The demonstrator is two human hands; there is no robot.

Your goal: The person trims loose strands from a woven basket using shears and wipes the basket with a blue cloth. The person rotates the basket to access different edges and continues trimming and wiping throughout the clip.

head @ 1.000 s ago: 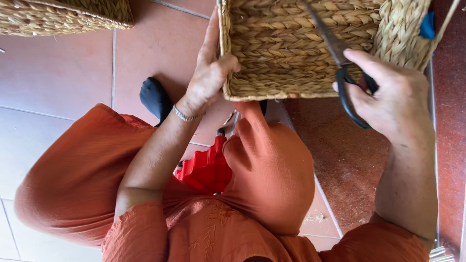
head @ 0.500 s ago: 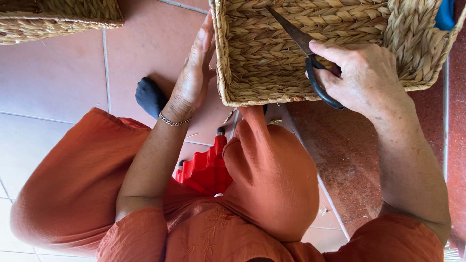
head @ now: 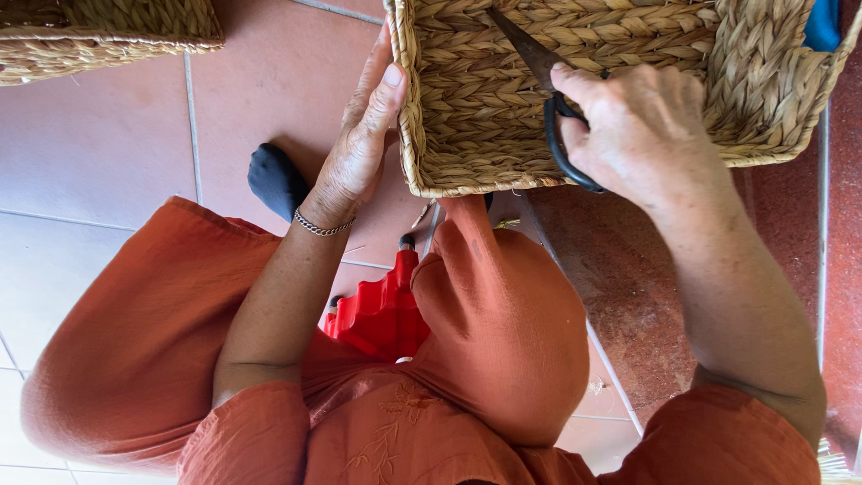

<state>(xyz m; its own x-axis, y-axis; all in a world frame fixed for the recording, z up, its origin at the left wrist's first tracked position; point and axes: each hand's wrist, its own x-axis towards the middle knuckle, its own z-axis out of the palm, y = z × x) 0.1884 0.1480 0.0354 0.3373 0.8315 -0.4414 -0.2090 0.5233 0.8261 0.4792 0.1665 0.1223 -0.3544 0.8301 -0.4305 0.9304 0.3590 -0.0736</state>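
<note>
- Right hand (head: 642, 135) is closed around the black loops of the scissors (head: 548, 108), fingers through the handles. Blades point up into the basket (head: 476, 117); I can't tell if they're parted, since only one dark blade shows.
- Left hand (head: 359, 148) lies flat on the basket's outer left wall, thumb up on the rim. It's bracing rather than clamping, with the fingers mostly straight.
- The basket sits tipped toward the person, its near edge over the raised knee (head: 503, 332), so we're looking at the woven wall and inside.
- Risk: the blade tip is against the weave. A slip or too wide a bite would likely cut a structural braid rather than a stray strand, and that row could unravel.
- Risk: the left hand only presses from one side. If the scissors push or tug the wall, the basket may pivot on the knee and throw off the cut.
- Risk: the left thumb on the rim isn't far from the blade line. If the basket shifts left, thumb and tip get closer.
- Risk: the tip sits partly hidden in the braids, so it's hard to judge depth and it could snag a strand below.
- Second basket (head: 99, 36) sits top left on the tiles (head: 117, 153), well apart. A red ribbed thing (head: 382, 310) lies between the legs, also out of the way.
</note>
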